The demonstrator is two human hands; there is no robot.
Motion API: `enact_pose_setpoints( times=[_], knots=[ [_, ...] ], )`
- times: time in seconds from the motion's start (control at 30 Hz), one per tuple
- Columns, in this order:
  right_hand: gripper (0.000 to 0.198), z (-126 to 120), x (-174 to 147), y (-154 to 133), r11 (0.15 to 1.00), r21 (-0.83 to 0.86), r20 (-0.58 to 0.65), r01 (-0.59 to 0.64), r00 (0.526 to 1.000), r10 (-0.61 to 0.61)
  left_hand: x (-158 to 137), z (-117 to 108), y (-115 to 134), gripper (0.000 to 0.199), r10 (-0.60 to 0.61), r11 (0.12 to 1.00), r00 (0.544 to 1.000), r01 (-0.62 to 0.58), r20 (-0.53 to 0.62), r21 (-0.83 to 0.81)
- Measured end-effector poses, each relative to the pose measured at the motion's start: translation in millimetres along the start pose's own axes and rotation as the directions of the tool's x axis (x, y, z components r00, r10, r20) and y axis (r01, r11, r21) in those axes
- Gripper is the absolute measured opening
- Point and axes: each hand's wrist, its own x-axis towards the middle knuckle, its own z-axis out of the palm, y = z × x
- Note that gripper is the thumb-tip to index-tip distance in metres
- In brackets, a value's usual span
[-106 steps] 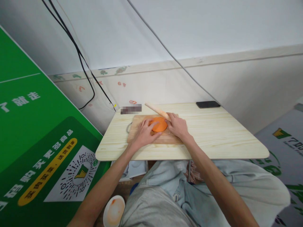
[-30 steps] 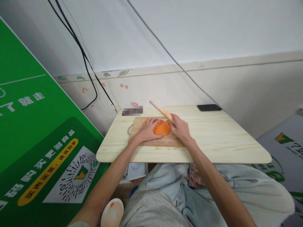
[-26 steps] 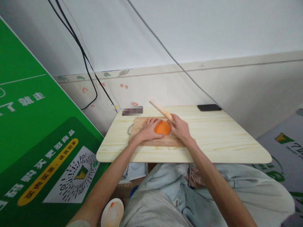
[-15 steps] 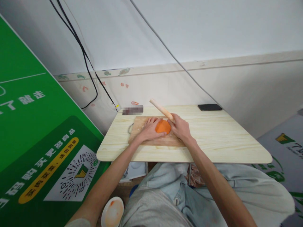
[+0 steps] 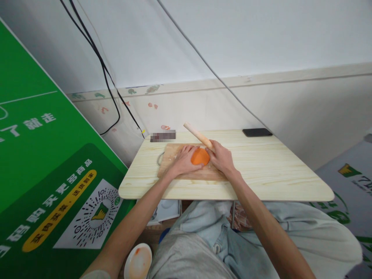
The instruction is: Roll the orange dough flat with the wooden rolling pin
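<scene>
A flat round of orange dough (image 5: 200, 157) lies on a wooden cutting board (image 5: 186, 176). My left hand (image 5: 185, 161) curves around the left side of the dough, thumb along its near edge and the other fingers at its far left. In my right hand (image 5: 222, 157) is a light wooden rolling pin (image 5: 198, 135), which tilts up and away to the left, its free end raised off the board. Fingertips of the right hand reach the dough's right edge. Whether the pin's gripped end touches the dough is hidden by the hand.
A black phone (image 5: 257, 132) lies at the table's back right, and a blurred dark object (image 5: 163, 136) at the back left. The board has a metal handle (image 5: 160, 158). Below left is a white dish with orange stains (image 5: 138, 261). Cables (image 5: 101, 62) hang by the wall.
</scene>
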Motion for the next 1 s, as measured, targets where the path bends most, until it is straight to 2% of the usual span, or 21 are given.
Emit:
enact_pose_setpoints(
  times=[0.17,0.4,0.7,1.0],
  knots=[
    [0.044,1.3,0.6,1.2,1.000,0.016,-0.011,0.004,1.000,-0.004,0.0,-1.2,3.8,0.075,-0.024,0.999,1.000,0.024,0.002,0.024],
    [0.043,0.5,0.5,0.9,1.000,0.013,-0.023,0.001,1.000,-0.001,-1.6,-2.1,-1.3,0.081,0.009,0.997,0.999,-0.012,-0.045,-0.070],
    [0.043,1.5,0.5,1.1,1.000,0.018,-0.039,0.011,0.999,-0.010,-1.2,-2.2,0.4,0.083,-0.022,0.996,0.999,0.020,-0.026,-0.084],
    [0.042,0.0,-0.2,0.6,1.000,0.021,-0.051,-0.001,0.999,0.002,-2.5,-1.0,-0.3,0.083,0.007,0.999,1.000,-0.006,0.025,-0.047]
  ],
)
